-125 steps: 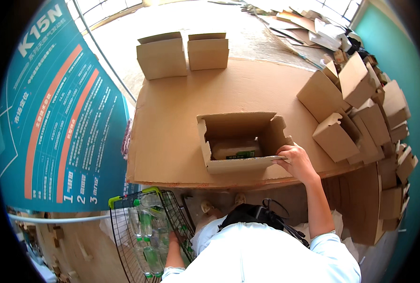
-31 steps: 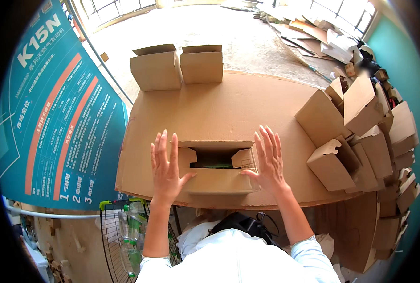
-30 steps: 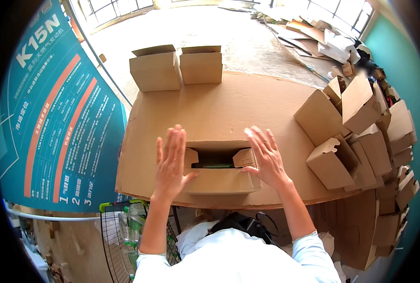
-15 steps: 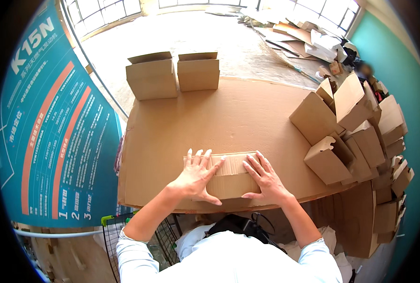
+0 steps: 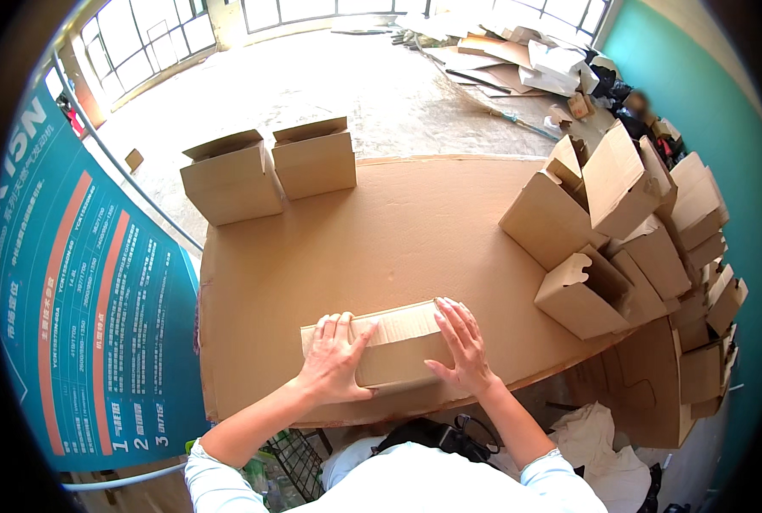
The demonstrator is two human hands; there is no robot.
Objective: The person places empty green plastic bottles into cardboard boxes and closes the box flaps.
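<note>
Small brown cardboard box, flaps folded shut, plain top with a paler strip along the far edge; sits at the near edge of the cardboard-covered table. Left hand flat on the box's left end, fingers spread, gripping nothing. Right hand flat on its right end, fingers splayed. Box's near face hidden behind hands and wrists; contents not visible. Two open-topped boxes stand beyond it at the table's far edge.
</note>
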